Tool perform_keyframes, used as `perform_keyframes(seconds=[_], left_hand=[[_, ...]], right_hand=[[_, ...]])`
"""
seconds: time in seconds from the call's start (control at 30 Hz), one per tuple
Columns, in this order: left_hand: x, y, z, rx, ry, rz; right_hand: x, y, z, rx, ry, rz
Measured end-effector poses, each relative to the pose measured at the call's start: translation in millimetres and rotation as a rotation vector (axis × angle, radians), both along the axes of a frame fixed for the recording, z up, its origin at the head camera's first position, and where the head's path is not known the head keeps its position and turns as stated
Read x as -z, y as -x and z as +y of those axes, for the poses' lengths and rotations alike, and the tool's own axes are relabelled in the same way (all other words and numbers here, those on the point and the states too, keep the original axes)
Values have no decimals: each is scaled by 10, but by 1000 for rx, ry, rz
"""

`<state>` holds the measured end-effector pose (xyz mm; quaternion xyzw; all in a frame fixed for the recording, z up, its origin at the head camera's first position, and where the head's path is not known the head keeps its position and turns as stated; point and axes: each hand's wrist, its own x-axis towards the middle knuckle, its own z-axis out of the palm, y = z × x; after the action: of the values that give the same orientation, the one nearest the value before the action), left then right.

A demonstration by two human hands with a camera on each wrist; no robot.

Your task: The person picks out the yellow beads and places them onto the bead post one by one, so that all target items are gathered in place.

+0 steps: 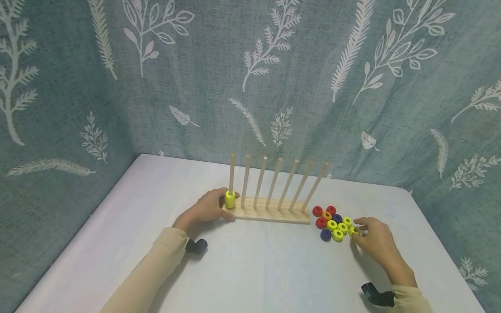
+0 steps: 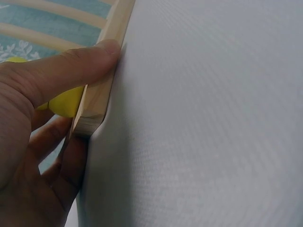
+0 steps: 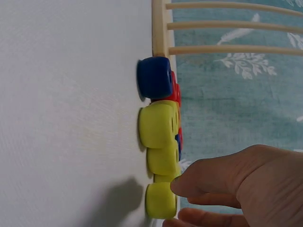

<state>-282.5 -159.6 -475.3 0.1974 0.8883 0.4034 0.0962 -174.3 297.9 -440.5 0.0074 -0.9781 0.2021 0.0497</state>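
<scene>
A wooden peg rack point(image 1: 270, 214) has a flat base and a row of several upright pegs. Yellow beads point(image 1: 230, 200) are threaded at the bottom of its leftmost peg. My left hand point(image 1: 207, 206) grips that end of the base, thumb along the front edge and fingers behind, as the left wrist view point(image 2: 57, 80) shows. To the right, my right hand point(image 1: 377, 241) pinches a yellow bead point(image 3: 161, 201) at the near right of a loose cluster. Its thumb meets one side of the bead; the other fingers are partly hidden.
Beside the rack's right end lie several yellow beads point(image 1: 338, 235), red beads point(image 1: 318, 211), blue beads point(image 1: 325, 235) and an orange bead point(image 1: 326, 216). Green patterned curtains point(image 1: 274, 87) border the white table point(image 1: 250, 269) at the back and sides.
</scene>
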Motion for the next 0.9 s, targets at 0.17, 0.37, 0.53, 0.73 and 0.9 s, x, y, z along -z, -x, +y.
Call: perform_keyframes(seconds=[0.17,0.37,0.53,0.73,0.9], left_hand=[[7,-2,-1,-1,-10,-1],[4,-4,0,-4,-12,-9],[-9,-10,1,-7,-12,-1],[-18,-19,8,-16,1,-8],[-16,-15,1,-10,8,1]], right_hand=[[57,10,-18,2,19,-27],[75,30,-48,14,6,-26],[108,36,-60,33,-2,3],[112,31,-53,21,-1,29],[98,27,-61,36,-12,38]])
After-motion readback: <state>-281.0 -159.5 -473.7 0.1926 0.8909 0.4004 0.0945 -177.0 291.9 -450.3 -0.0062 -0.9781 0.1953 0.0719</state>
